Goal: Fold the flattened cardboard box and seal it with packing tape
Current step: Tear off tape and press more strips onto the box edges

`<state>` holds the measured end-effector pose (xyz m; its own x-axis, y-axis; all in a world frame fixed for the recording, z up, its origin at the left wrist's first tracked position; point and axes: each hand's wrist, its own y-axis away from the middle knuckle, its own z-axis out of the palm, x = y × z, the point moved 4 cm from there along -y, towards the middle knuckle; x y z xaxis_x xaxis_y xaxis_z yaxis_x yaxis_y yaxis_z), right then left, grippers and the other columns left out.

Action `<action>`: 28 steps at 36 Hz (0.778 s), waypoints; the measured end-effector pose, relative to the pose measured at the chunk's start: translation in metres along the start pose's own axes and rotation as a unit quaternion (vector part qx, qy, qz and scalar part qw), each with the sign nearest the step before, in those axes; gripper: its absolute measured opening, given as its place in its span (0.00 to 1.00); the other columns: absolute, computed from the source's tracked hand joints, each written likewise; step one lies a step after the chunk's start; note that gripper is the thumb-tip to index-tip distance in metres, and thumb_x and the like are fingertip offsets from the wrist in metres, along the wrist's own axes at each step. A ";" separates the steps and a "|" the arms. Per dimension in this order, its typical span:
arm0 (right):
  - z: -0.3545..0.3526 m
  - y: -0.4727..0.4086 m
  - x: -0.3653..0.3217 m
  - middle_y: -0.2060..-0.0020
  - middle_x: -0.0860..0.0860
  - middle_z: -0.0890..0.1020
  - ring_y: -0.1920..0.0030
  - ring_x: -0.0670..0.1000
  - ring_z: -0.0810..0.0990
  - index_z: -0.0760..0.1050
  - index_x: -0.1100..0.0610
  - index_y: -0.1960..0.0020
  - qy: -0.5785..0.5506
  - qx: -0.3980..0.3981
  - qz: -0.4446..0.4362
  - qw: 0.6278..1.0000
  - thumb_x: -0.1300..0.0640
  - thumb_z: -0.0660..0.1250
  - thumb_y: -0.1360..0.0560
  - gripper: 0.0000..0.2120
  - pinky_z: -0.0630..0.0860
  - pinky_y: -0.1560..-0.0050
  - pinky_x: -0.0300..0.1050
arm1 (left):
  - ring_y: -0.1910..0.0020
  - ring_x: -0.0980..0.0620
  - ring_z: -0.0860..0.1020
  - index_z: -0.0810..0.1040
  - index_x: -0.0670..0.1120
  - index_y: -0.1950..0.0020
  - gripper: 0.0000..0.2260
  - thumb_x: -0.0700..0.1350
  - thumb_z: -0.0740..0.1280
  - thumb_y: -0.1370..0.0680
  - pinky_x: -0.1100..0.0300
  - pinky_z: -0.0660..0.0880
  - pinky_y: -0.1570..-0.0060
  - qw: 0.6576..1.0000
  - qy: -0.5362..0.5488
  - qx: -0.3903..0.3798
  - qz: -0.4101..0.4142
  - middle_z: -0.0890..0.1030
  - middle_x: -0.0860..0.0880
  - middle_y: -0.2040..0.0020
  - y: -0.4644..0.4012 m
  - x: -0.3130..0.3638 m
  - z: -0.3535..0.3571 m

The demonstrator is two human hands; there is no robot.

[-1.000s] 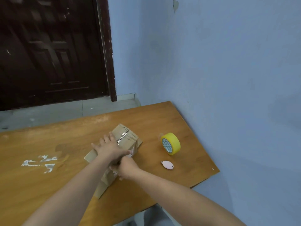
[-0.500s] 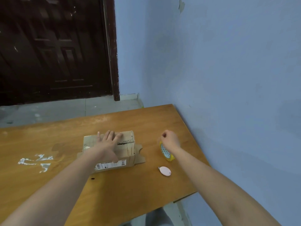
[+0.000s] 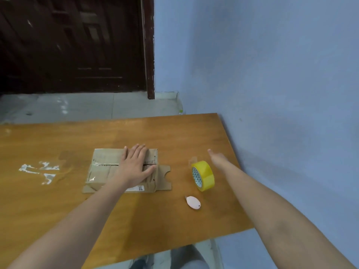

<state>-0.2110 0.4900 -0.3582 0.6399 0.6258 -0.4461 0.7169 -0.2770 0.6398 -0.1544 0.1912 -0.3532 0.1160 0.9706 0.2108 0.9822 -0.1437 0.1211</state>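
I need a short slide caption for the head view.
Left hand presses cardboard box; right hand open beside yellow tape roll.

A brown cardboard box (image 3: 108,169), folded into shape with its top flaps closed, is being kept lying flat on the table, one notched side flap sticking out. A yellow packing tape roll (image 3: 203,175) is standing on edge nearby.

Left hand (image 3: 136,167) flat on cardboard box (image 3: 108,171), right hand (image 3: 218,159) open beside yellow tape roll (image 3: 204,175)
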 end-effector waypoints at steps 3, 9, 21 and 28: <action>0.009 -0.008 0.002 0.33 0.57 0.72 0.34 0.57 0.71 0.66 0.62 0.30 -0.018 -0.071 0.002 0.997 0.47 0.54 0.19 0.24 0.68 0.39 0.44 | 0.24 0.52 0.50 0.56 0.47 0.25 0.43 0.70 0.39 0.33 0.52 0.35 0.28 1.000 -0.002 0.019 -0.008 0.58 0.51 0.24 -0.001 0.001 0.000; 0.027 -0.028 0.007 0.69 0.51 0.73 0.70 0.48 0.71 0.68 0.55 0.64 -0.125 -0.165 0.067 0.976 0.52 0.57 0.20 0.14 0.66 0.68 0.41 | 0.24 0.52 0.53 0.60 0.46 0.25 0.42 0.69 0.43 0.32 0.53 0.35 0.29 0.999 0.002 0.029 -0.021 0.61 0.51 0.25 0.001 0.002 0.000; 0.037 -0.037 -0.008 0.68 0.55 0.77 0.68 0.53 0.74 0.72 0.57 0.64 -0.104 -0.211 0.127 0.964 0.52 0.63 0.24 0.12 0.73 0.61 0.44 | 0.25 0.51 0.55 0.61 0.46 0.26 0.39 0.69 0.46 0.30 0.50 0.38 0.27 0.996 0.018 0.060 -0.067 0.63 0.51 0.26 0.009 0.004 0.001; 0.042 -0.034 -0.004 0.61 0.57 0.79 0.64 0.55 0.79 0.75 0.61 0.54 -0.076 -0.244 0.115 0.960 0.52 0.70 0.27 0.12 0.77 0.60 0.49 | 0.25 0.52 0.54 0.60 0.48 0.26 0.39 0.69 0.44 0.30 0.50 0.38 0.27 0.996 0.008 0.055 -0.065 0.62 0.52 0.26 0.007 0.002 0.002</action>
<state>-0.2263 0.4664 -0.4041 0.8250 0.4657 -0.3201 0.3605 0.0025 0.9327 -0.1469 0.1928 -0.3542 -0.0155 0.9762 0.2162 0.9991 0.0066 0.0416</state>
